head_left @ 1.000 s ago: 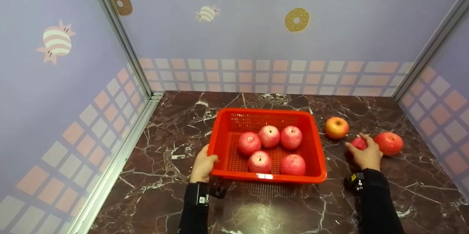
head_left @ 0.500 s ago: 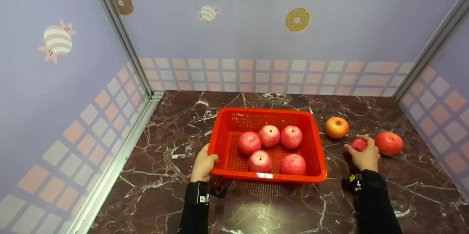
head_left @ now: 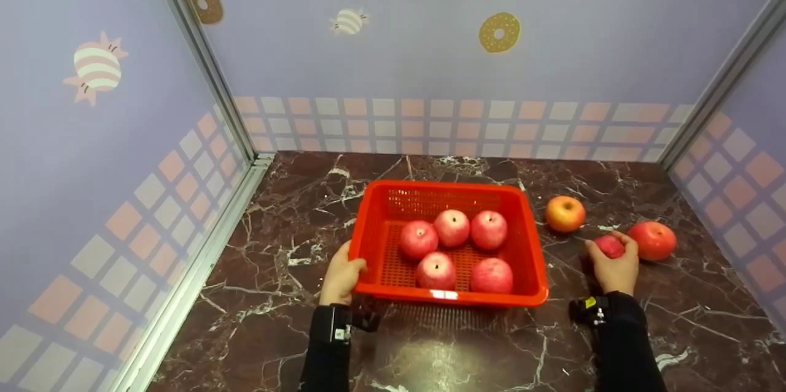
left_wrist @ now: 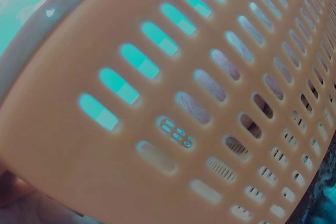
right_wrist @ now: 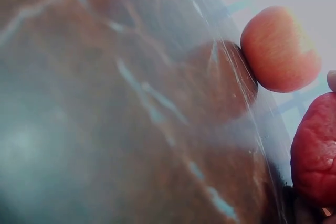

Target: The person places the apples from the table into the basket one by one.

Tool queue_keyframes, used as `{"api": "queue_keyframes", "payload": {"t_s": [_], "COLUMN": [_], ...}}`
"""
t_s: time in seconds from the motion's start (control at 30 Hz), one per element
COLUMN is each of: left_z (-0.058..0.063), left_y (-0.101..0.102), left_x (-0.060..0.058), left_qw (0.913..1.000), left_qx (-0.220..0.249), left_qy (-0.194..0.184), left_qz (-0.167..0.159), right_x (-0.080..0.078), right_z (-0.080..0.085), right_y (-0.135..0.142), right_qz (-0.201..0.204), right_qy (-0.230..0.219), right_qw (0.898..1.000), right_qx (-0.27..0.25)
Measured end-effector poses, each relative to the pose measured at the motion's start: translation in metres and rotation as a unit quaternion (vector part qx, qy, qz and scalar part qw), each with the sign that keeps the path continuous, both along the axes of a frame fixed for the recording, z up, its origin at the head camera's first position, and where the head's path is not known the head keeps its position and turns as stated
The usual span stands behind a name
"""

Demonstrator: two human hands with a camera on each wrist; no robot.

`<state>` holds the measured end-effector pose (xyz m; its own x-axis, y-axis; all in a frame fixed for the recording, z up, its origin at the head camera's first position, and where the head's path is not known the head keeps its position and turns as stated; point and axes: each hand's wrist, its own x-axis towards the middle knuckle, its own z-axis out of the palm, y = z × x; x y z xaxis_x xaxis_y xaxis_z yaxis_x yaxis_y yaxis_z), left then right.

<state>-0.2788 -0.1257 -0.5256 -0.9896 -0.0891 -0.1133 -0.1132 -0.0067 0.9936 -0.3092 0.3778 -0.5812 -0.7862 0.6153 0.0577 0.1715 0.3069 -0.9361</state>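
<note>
At the left wall of the red plastic basket [head_left: 451, 298], my left hand [head_left: 339, 274] grips the rim near the front corner. The slotted basket wall [left_wrist: 63, 145] fills most of the left wrist view. Several pink-red apples [head_left: 489, 230] sit inside, spread over its floor. To the right of the basket, my right hand [head_left: 616, 270] holds a small, wrinkled red apple [head_left: 609, 246] between thumb and fingers. Its shrivelled skin shows at the right edge of the right wrist view, where most of the hand is out of frame.
A yellow-red apple [head_left: 565, 214] stands on the dark marbled table [head_left: 282, 207], behind and left of my right hand. Close on that hand's right lies a larger red apple [head_left: 652, 241]. Patterned panels [head_left: 417, 60] enclose the back and sides.
My right hand's fingers have drawn in around the wrinkled apple, which has shifted slightly to the right and toward me. The left hand and basket have stayed in place.
</note>
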Motion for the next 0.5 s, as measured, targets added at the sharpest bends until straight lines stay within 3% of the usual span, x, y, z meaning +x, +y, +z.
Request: {"api": "queue_keyframes", "payload": {"t_s": [0.2,0.5], "left_z": [-0.002,-0.001], "left_y": [0.000,-0.001], "left_x": [-0.001,0.000], "left_qw": [0.9999,0.9999], "left_qx": [-0.004,-0.007], "left_qy": [0.010,0.011], "left_qz": [-0.003,-0.003], "right_x": [0.002,0.006], "right_z": [0.003,0.030], "right_y": [-0.002,-0.016], "right_qz": [-0.022,-0.047], "right_qy": [-0.008,0.053], "right_qw": [0.997,0.977], "right_qx": [-0.075,-0.199]}}
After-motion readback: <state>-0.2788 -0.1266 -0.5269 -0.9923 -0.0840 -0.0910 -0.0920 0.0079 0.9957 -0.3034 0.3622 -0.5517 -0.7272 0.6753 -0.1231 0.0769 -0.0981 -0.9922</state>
